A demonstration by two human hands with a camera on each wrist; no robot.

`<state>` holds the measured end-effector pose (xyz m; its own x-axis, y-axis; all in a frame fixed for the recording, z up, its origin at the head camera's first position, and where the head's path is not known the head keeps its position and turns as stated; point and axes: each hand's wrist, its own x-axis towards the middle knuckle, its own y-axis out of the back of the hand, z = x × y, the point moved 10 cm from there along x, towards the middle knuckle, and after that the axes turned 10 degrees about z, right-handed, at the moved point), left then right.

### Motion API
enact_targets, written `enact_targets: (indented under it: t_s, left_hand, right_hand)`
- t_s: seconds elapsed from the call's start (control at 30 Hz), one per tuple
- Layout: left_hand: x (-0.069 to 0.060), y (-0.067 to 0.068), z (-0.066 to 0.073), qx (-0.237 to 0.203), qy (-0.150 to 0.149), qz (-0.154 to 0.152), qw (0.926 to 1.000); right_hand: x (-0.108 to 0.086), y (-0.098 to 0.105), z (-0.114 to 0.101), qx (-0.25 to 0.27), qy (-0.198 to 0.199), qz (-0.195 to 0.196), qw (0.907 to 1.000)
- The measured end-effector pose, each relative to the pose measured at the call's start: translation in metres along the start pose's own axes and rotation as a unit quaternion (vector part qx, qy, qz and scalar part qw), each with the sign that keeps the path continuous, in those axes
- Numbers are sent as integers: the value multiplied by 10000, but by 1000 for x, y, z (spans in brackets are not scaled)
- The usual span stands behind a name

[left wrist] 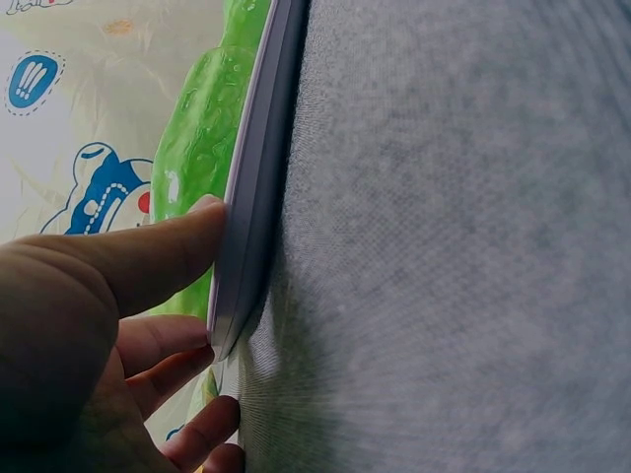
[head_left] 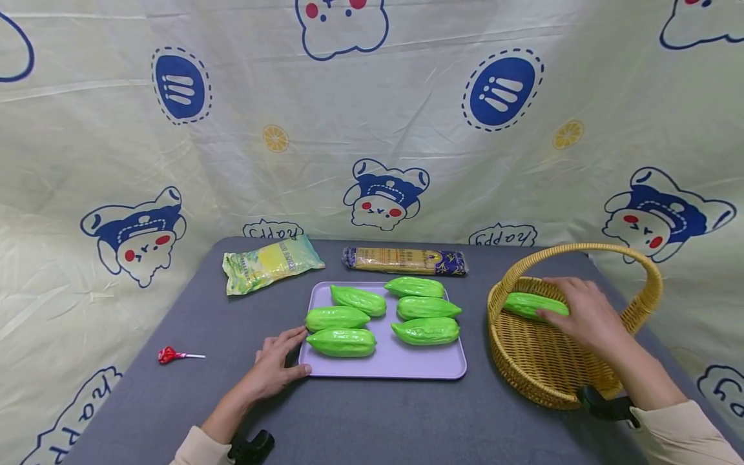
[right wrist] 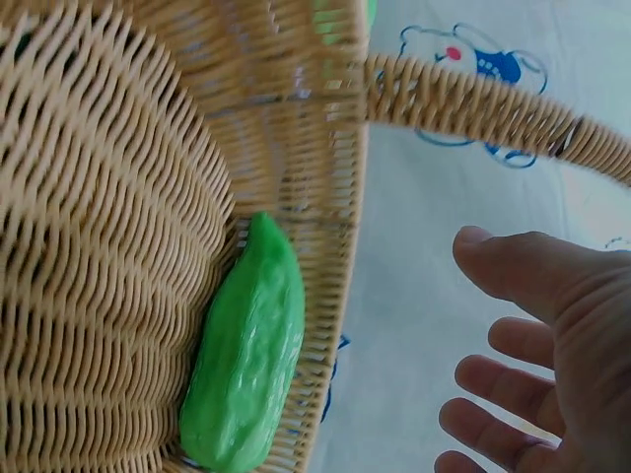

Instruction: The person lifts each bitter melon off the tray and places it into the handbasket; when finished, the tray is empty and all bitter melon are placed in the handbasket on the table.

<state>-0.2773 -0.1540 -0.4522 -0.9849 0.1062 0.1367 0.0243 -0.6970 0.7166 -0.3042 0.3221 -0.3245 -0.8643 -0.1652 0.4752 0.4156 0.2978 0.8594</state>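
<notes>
A lilac tray [head_left: 401, 368] carries several green bitter melons [head_left: 341, 343] in two loose columns. My left hand [head_left: 273, 365] rests at the tray's left front corner, thumb and fingertips touching its edge. In the left wrist view the thumb [left wrist: 168, 251] lies against the rim beside a melon. To the right stands a wicker basket [head_left: 540, 378] with an arched handle. Inside it, along the far wall, lies one bitter melon [right wrist: 246, 365]. Over the basket is my right hand [head_left: 589, 316]; the right wrist view shows its fingers spread, apart from that melon and holding nothing.
Behind the tray lie a green-yellow packet [head_left: 272, 263] and a long package of noodles [head_left: 405, 261]. A red-wrapped lollipop [head_left: 168, 354] is on the grey table [head_left: 407, 420] at left. A printed curtain [head_left: 232, 161] hangs behind the table. The basket's handle [head_left: 581, 249] arches high.
</notes>
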Motion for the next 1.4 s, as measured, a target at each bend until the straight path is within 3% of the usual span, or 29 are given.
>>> enact_targets:
  t_s: [0.33,0.8,1.1,1.4]
  left_hand:
    - [0,0,0,-21,-34,19,10000]
    - [1,-2,-2,20,-14,-38,10000]
    - [1,-1,-1,44,-11,-16,10000]
    - [0,-1,0,37,-24,9,10000]
  right_hand:
    - [-19,13,-34,220,268,344,9988]
    - [-41,20,-82,574,957,1143,9872]
    - [-50,9,-107,707,1284,1365,9797]
    - [-53,-17,-128,743,1329,1064,9826]
